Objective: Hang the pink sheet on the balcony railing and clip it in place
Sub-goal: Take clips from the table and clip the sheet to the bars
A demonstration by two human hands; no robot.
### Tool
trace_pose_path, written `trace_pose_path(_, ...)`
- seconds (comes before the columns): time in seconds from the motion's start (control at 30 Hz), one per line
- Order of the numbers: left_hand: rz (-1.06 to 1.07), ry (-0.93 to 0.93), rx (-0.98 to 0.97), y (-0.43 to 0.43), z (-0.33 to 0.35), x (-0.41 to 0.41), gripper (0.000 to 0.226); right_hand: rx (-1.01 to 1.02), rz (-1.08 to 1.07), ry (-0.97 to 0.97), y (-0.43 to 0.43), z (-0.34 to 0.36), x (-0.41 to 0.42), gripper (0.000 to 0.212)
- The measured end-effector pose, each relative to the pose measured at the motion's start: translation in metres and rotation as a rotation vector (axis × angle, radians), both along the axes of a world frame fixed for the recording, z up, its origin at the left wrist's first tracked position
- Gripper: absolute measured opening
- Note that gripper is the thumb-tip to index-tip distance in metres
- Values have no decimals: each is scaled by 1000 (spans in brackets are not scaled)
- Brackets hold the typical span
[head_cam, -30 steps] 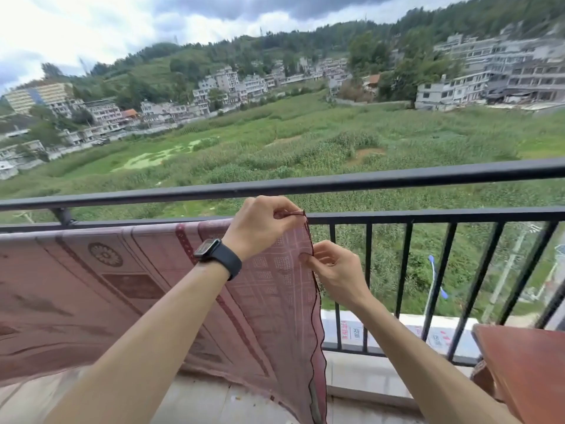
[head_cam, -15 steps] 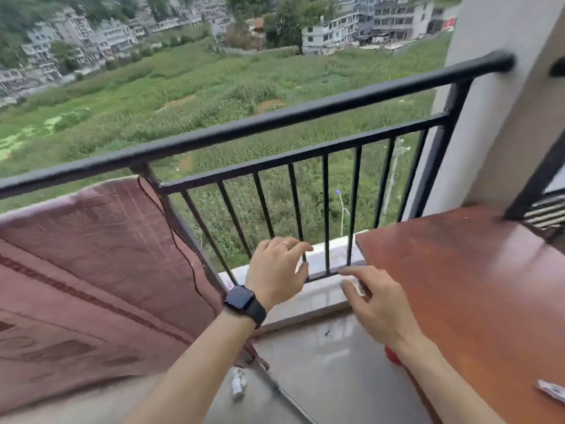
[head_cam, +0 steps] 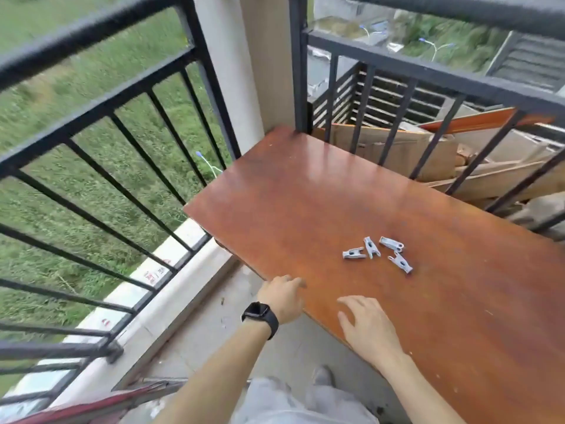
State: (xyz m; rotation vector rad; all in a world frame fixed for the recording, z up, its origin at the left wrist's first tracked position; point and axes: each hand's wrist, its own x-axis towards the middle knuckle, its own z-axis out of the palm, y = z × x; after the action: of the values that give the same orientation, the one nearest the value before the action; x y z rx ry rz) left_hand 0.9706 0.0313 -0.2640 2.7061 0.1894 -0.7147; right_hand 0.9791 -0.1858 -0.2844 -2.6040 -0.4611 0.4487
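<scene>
Both hands were empty and held apart over the near edge of the desk (head_cam: 305,194). The left hand (head_cam: 282,296) hung with loosely bent fingers at the desk's corner; I could not tell whether the fingertips touched the wood. A black watch (head_cam: 260,313) with a dark square face sat on its wrist. The right hand (head_cam: 367,328) was palm down with the fingers spread and relaxed, low above the desk, gripping nothing.

At about 1 o'clock from the right hand lay four clips (head_cam: 372,248) – small, pale grey-blue, with forked ends – in a loose group, close together on the desk. The desk top was flat, reddish-brown wood with a light shine and some small pale specks.

The balcony railing (head_cam: 91,116) was of black metal, with a round top bar and thin straight bars. Of the pink sheet (head_cam: 101,403) only a blurred reddish strip showed at 7 o'clock, low by the railing's foot – well apart from both hands and from the clips.
</scene>
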Motion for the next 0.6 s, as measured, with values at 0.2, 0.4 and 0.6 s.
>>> trace_pose_path(0.2,-145,60,17,-32,-29,69,40,-105,-134,146,-39,-23,50,35)
trace_pose_path(0.4,-174,-10,13,-56,-75,149,52,-131,-283,203,-38,-54,127,40)
trace_pose_path(0.6,-269,17,21,-72,-124,200,48,-187,-360,210,-15,-90,179,34)
